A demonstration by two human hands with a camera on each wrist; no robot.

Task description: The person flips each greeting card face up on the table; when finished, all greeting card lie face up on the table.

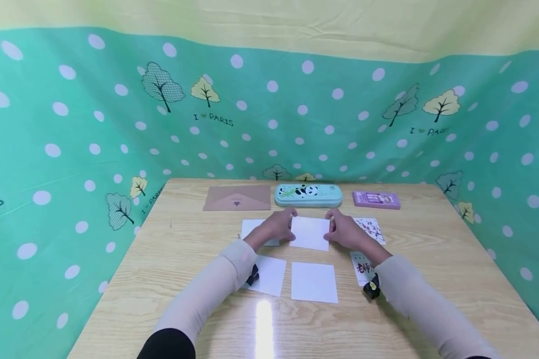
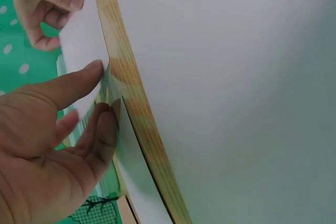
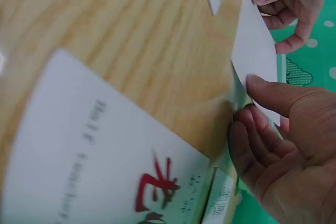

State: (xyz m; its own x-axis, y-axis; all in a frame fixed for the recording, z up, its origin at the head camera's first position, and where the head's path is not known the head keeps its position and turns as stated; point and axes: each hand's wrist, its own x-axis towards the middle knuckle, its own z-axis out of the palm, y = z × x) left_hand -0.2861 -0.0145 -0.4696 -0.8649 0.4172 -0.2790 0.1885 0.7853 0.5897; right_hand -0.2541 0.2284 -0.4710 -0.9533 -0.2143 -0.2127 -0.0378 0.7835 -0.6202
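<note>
The left hand (image 1: 280, 225) pinches the left edge of a blank white card (image 1: 310, 233), thumb over the face and fingers behind; the right hand (image 1: 345, 230) grips the opposite edge the same way. Both grips are narrow. The card is midway across the wooden table (image 1: 431, 249), toward its far edge, and seems tipped up rather than flat.

If the hands pulled unevenly or squeezed inward, the thin card could bow, crease or slip from one pinch. The left forearm passes over two more blank cards toward the table's left edge, one beside the hand (image 1: 253, 225) and one nearer the person (image 1: 269, 274); a low wrist could drag either askew. On the right, the sleeve and wrist camera might catch the red-lettered card (image 1: 361, 264) or the blossom-print card (image 1: 372, 230).

The held card's blank face turns up toward the person. Its longer side appears to run left to right, roughly parallel to the far edge, though foreshortening leaves this uncertain.

Another blank card (image 1: 314, 282) lies nearer the person. Along the far edge sit a brown envelope (image 1: 238, 197), a panda pencil case (image 1: 310, 196) and a purple box (image 1: 377, 200).
</note>
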